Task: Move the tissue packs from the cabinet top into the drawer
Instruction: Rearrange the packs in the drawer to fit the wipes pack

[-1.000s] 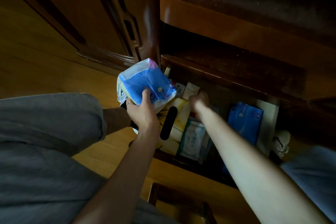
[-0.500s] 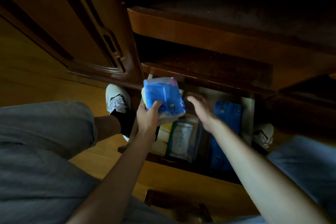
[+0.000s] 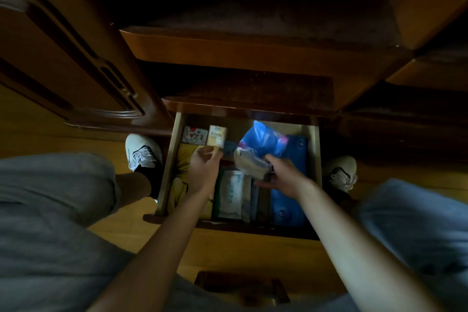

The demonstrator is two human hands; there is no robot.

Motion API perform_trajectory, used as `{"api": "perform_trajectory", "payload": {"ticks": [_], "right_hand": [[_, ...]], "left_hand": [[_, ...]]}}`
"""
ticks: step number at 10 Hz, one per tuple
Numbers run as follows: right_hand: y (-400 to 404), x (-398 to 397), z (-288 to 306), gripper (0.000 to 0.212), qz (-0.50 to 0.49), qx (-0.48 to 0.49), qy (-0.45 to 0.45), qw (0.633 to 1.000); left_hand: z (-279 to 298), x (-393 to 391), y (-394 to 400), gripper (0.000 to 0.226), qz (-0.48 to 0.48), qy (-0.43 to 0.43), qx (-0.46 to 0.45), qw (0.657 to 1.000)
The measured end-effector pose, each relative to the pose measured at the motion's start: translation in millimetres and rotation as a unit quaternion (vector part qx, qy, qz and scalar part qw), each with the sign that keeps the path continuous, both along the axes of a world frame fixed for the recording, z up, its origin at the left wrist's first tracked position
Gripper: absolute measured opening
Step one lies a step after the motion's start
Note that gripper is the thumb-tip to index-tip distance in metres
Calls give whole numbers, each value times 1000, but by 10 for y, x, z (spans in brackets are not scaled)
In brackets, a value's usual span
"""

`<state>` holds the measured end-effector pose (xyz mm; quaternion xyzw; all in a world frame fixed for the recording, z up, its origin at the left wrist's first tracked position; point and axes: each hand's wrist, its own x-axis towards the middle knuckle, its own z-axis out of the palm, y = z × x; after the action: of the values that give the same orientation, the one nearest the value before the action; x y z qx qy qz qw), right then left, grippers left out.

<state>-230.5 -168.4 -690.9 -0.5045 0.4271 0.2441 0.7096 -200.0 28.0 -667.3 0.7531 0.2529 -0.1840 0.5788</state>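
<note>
Wood all round: the dark cabinet [image 3: 253, 53] stands at twelve o'clock, and below it the open drawer [image 3: 170, 159] sits between the person's two shoes, packed with a yellow pack [image 3: 181, 185] at nine o'clock, a white wipes pack [image 3: 231, 194] in the middle and a flat blue pack [image 3: 288, 200] at three o'clock. The right hand [image 3: 286, 177] holds the blue tissue pack [image 3: 260, 145] above the drawer's middle, fingers curled round its pale lower end. The left hand [image 3: 203, 172], just beside it at nine o'clock, pinches a small box [image 3: 217, 135] marked "Face" between its fingertips.
</note>
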Motion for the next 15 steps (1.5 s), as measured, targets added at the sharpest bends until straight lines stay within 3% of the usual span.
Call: {"api": "perform_trajectory", "payload": {"ticks": [2,4,5,7,10,12,13,14,15], "right_hand": [[131,412,-5,14,-92,5,-2,996],[438,852,-151,37,-230,-66,-2,971],[476,934,-258,46,-217,-32,-7,976],[707,1018,-338,46,-105,-85,9,991],[767,1175,-410,54,-127,-109,126,978],[609,1036,-583,46,-41,-97,74,992],[553,965,-513,50,52,-168,47,983],[399,823,-460,40,187,-481,6,857],[253,719,-459,34,310,-655,-100,681]], "left_hand": [[48,24,244,22,3,-52,13,999],[-9,-24,418,20,22,-42,22,999],[-9,18,367,21,16,-54,6,998],[-38,76,285,18,-3,-50,-4,999],[-64,173,242,21,5,-43,-29,999],[-30,171,216,22,1,-34,-28,999],[-25,158,222,21,9,-48,-31,998],[-52,151,242,20,15,-48,-27,998],[-71,128,268,19,-23,-87,68,994]]}}
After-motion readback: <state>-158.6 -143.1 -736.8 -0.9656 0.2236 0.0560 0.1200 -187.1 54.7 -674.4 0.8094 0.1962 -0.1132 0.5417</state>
